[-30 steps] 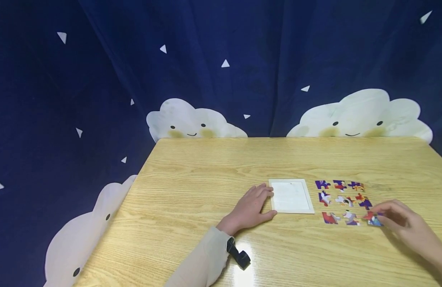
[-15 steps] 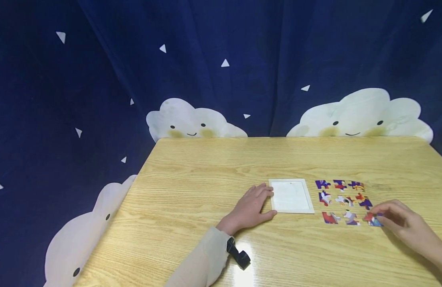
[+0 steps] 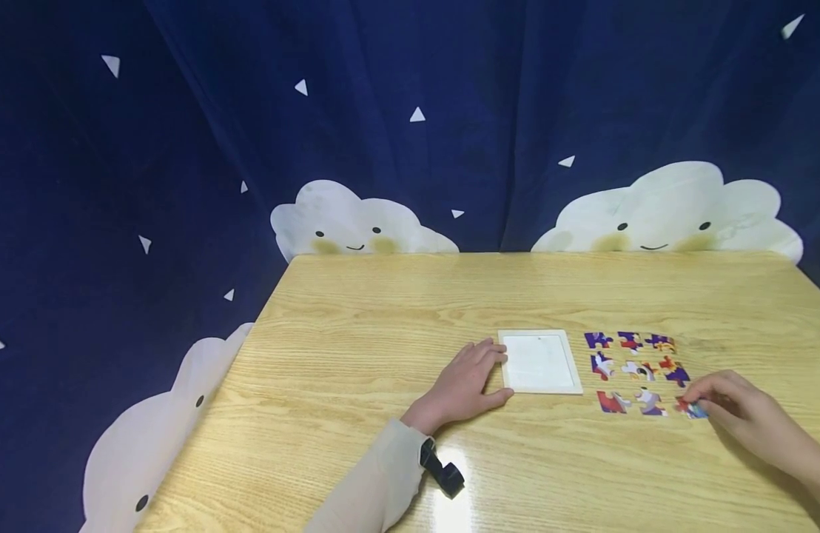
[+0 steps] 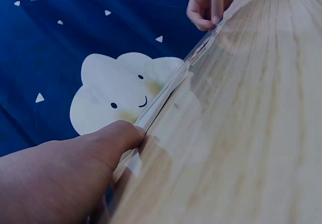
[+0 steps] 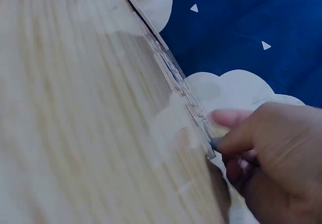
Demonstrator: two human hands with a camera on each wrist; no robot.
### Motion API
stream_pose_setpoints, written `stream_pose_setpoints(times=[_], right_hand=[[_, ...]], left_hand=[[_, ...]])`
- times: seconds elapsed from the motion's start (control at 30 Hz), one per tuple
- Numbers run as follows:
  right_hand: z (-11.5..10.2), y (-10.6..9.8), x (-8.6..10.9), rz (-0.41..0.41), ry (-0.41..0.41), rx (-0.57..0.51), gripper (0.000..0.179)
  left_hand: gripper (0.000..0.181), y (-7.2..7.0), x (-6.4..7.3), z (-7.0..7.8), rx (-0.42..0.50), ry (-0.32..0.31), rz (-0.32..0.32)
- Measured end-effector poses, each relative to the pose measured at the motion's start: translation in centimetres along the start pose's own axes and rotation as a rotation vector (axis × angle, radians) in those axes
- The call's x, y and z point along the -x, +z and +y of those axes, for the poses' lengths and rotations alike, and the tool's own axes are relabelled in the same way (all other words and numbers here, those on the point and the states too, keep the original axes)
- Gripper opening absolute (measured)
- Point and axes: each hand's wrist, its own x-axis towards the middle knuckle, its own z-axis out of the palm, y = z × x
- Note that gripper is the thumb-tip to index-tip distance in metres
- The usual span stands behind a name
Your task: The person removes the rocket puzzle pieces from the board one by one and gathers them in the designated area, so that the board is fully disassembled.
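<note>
A square white puzzle frame [image 3: 539, 363] lies flat on the wooden table. Along its left edge rest the spread fingers of my left hand [image 3: 465, 385], with the thumb at the near left corner. To the frame's right, jigsaw pieces with purple, red and white print lie in three loose rows. My right hand [image 3: 750, 418] pinches the near right puzzle piece [image 3: 690, 407], red and blue, between thumb and index finger, low at the table; the fingers hide its right end. In the right wrist view the thumb [image 5: 236, 141] is at the end of the row of pieces.
Next to the pinched piece lie a white and purple puzzle piece [image 3: 650, 401] and a red one [image 3: 613, 402]. The wooden table [image 3: 357, 318] reaches back to a dark blue curtain [image 3: 383, 89] with white clouds. A black strap [image 3: 440, 468] hangs from the left wrist.
My right hand has shifted the near right puzzle piece slightly to the left, toward its neighbour. The left hand has stayed at the frame's edge.
</note>
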Motion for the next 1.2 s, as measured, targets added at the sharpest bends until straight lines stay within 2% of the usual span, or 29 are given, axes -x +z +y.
stream_pose_setpoints(times=[0.1, 0.3, 0.53, 0.77, 1.03, 1.2], right_hand=[[0.3, 0.0, -0.3, -0.011, -0.043, -0.008, 0.032], [0.4, 0.0, -0.2, -0.043, 0.002, -0.016, 0.032], [0.3, 0.0, -0.1, -0.042, -0.001, 0.011, 0.034], [0.2, 0.2, 0.0, -0.05, 0.038, 0.007, 0.029], [0.4, 0.0, 0.2, 0.004, 0.09, -0.094, 0.017], [-0.8, -0.1, 0.1, 0.016, 0.112, -0.116, 0.01]], left_hand=[[0.059, 0.0, 0.0, -0.1, -0.001, 0.0, 0.0], [0.059, 0.1, 0.0, -0.1, 0.004, 0.0, 0.0], [0.055, 0.2, -0.1, -0.2, -0.013, 0.016, 0.019], [0.056, 0.1, 0.0, -0.3, -0.008, 0.018, 0.016], [0.058, 0.3, -0.1, -0.2, 0.0, 0.027, 0.019], [0.061, 0.3, -0.1, -0.3, 0.014, 0.034, 0.047]])
